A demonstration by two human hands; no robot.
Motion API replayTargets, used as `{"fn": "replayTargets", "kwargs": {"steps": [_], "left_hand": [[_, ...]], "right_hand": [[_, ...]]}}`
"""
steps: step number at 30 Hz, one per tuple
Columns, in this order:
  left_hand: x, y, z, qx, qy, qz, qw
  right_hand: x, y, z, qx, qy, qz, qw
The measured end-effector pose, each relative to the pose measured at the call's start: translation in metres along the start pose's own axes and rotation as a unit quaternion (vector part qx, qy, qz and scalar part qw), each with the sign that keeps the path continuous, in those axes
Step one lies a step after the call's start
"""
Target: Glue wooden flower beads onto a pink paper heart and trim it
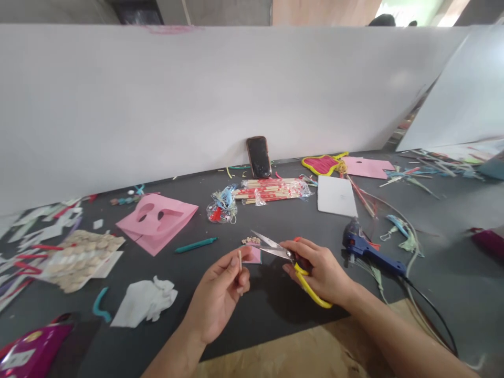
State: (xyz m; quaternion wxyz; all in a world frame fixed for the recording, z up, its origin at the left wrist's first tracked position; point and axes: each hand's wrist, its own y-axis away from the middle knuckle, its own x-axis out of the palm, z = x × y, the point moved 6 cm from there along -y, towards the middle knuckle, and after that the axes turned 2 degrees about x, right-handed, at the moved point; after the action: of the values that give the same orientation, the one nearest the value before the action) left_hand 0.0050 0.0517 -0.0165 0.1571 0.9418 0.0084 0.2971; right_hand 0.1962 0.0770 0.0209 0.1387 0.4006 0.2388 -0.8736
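Between the thumb and fingers of my left hand [220,294] is a short thin wooden stick [240,260]. My right hand [321,270] grips a pair of scissors [301,273] with yellow handles; the blades are apart and point left, toward the stick. Just behind my left fingertips lies a small pink piece of card [254,255], partly hidden by them. A little pile of short cut stick bits [251,240] sits at its far edge. Farther back, a plastic-wrapped bundle of wooden sticks [271,190] lies on the dark table [189,278].
A blue glue gun [372,254] with its cord is right of my right hand. To the left are a teal pen [197,245], a pink card with cutouts [157,223] and crumpled white paper [145,299]. A phone [259,156] leans on the white partition [177,105].
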Motion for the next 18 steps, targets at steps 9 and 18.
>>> {"fn": "replayTargets", "kwargs": {"steps": [9, 18], "left_hand": [[-0.0015, -0.0039, 0.0015, -0.011, 0.049, -0.005, 0.999], [0.0001, -0.0049, 0.0040, -0.049, 0.069, -0.007, 0.996]], "right_hand": [[-0.0009, -0.0017, -0.0053, 0.035, 0.010, -0.007, 0.999], [0.0037, -0.0026, -0.0113, 0.040, 0.042, 0.005, 0.998]]}}
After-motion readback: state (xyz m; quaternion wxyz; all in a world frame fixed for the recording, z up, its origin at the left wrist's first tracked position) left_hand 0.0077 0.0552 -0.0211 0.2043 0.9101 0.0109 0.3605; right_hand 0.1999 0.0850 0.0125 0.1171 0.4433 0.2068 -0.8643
